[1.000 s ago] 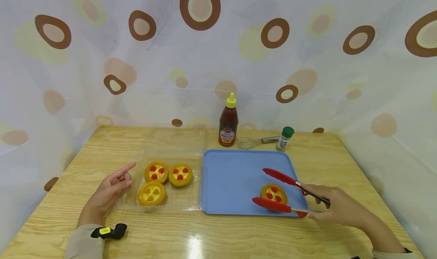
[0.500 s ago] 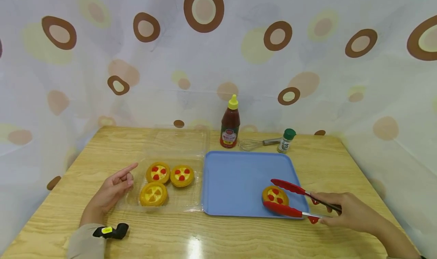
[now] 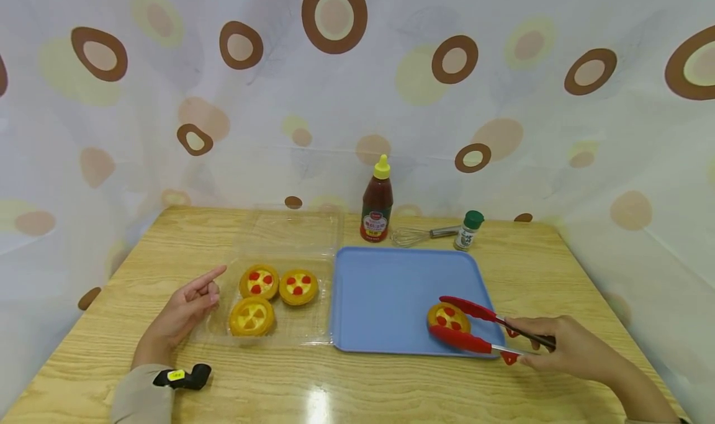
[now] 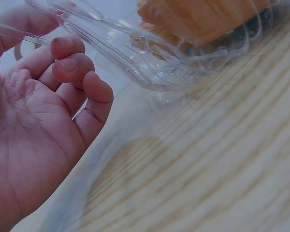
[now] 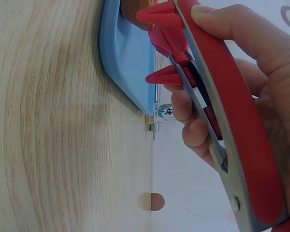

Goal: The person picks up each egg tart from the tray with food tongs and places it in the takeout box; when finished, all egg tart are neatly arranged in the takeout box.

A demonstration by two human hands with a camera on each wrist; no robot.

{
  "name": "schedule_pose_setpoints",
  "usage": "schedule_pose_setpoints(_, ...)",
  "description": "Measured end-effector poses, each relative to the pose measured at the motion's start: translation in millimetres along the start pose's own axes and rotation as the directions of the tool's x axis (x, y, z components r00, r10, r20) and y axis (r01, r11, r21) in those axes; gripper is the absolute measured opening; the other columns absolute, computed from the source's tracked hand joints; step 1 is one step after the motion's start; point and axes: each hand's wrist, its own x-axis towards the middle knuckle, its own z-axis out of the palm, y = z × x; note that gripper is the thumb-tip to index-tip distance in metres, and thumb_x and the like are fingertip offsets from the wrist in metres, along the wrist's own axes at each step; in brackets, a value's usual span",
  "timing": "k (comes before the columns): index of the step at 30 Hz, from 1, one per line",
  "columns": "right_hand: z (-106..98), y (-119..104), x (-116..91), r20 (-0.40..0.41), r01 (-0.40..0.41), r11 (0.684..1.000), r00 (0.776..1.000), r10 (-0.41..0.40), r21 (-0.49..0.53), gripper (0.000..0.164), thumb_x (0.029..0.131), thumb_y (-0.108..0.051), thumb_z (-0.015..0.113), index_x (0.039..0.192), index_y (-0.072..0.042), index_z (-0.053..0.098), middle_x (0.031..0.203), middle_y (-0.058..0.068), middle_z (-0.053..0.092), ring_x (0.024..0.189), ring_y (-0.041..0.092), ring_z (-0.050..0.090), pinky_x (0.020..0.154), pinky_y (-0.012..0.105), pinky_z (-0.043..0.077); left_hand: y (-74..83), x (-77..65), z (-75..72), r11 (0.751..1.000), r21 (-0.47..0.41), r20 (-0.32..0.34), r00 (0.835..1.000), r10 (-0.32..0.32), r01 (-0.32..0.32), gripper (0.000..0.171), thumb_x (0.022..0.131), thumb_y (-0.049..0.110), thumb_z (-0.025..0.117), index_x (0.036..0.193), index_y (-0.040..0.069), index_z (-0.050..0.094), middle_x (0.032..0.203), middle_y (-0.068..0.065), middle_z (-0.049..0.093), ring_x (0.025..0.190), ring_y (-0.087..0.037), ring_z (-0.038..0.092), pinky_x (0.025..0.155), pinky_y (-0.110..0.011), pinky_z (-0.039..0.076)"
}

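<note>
My right hand [image 3: 564, 349] grips red-tipped tongs [image 3: 469, 340] by their handles. The tongs' two tips lie on either side of an egg tart [image 3: 449, 316] with red topping, at the tray's front right corner. Beneath it is a blue tray [image 3: 385, 300]. My left hand [image 3: 181, 315] is at the left edge of a clear plastic container [image 3: 304, 331], index finger extended; in the left wrist view the rim of the container [image 4: 121, 58] runs between thumb and curled fingers. Inside sit two red-topped tarts [image 3: 298, 287] and one plain yellow tart [image 3: 252, 317].
A sauce bottle [image 3: 377, 203] with a yellow cap stands behind the tray. Beside it lie a whisk [image 3: 410, 236] and a small green-capped seasoning jar [image 3: 469, 230], which is upright. The container's lid [image 3: 293, 231] is folded back toward the patterned backdrop [image 3: 357, 101].
The tongs have shifted back to the right and their tips have come closer together around the tart. My left hand has stayed at the container's edge.
</note>
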Motion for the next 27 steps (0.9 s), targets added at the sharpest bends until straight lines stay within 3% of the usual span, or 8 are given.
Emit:
schedule_pose_setpoints(10, 3, -2, 12, -0.009, 0.027, 0.999, 1.000, -0.028, -0.016, 0.052, 0.080, -0.005, 0.074, 0.129, -0.003, 0.058, 0.066, -0.008, 0.044, 0.057, -0.008, 0.030, 0.046, 0.014, 0.032, -0.7, -0.8, -0.3, 1.000, 0.021, -0.021, 1.000, -0.004, 0.005, 0.054, 0.095, -0.014, 0.035, 0.143, 0.010, 0.042, 0.092, 0.005, 0.049, 0.079, -0.005, 0.048, 0.072, -0.017, 0.044)
schedule_pose_setpoints(18, 9, -16, 42, 0.005, 0.035, 0.999, 0.999, -0.035, 0.004, 0.052, 0.081, -0.010, 0.074, 0.130, -0.001, 0.057, 0.067, -0.012, 0.044, 0.054, -0.007, 0.030, 0.046, 0.014, 0.032, 0.8, 0.0, -0.3, 0.999, 0.031, -0.042, 0.999, -0.015, 0.017, 0.053, 0.095, -0.013, 0.036, 0.142, 0.010, 0.044, 0.091, 0.005, 0.049, 0.079, -0.005, 0.049, 0.072, -0.017, 0.044)
schedule_pose_setpoints(20, 11, -20, 51, 0.009, 0.059, 0.998, 0.998, -0.059, 0.006, 0.054, 0.081, -0.010, 0.074, 0.131, -0.001, 0.056, 0.075, -0.008, 0.055, 0.053, -0.007, 0.029, 0.046, 0.014, 0.033, 1.0, 0.0, -0.1, 0.999, 0.034, -0.049, 0.999, -0.023, 0.025, 0.053, 0.095, -0.013, 0.036, 0.142, 0.011, 0.044, 0.091, 0.005, 0.049, 0.079, -0.005, 0.049, 0.072, -0.017, 0.044)
schedule_pose_setpoints(25, 15, -30, 74, 0.005, 0.138, 0.990, 0.990, -0.138, 0.010, 0.054, 0.080, -0.010, 0.075, 0.131, -0.002, 0.056, 0.091, -0.001, 0.065, 0.053, -0.007, 0.027, 0.045, 0.014, 0.032, 0.9, -0.2, 0.4, 0.999, 0.032, -0.055, 0.998, -0.036, 0.038, 0.054, 0.095, -0.013, 0.036, 0.142, 0.012, 0.044, 0.091, 0.005, 0.049, 0.080, -0.005, 0.049, 0.073, -0.017, 0.045)
schedule_pose_setpoints(27, 16, -35, 82, 0.000, 0.153, 0.988, 0.988, -0.153, -0.001, 0.054, 0.080, -0.011, 0.075, 0.130, -0.003, 0.057, 0.086, -0.007, 0.063, 0.053, -0.007, 0.028, 0.045, 0.014, 0.032, 0.7, -0.2, 0.4, 0.999, 0.034, -0.053, 0.998, -0.034, 0.035, 0.054, 0.095, -0.013, 0.036, 0.142, 0.012, 0.044, 0.091, 0.005, 0.049, 0.079, -0.005, 0.049, 0.073, -0.017, 0.045)
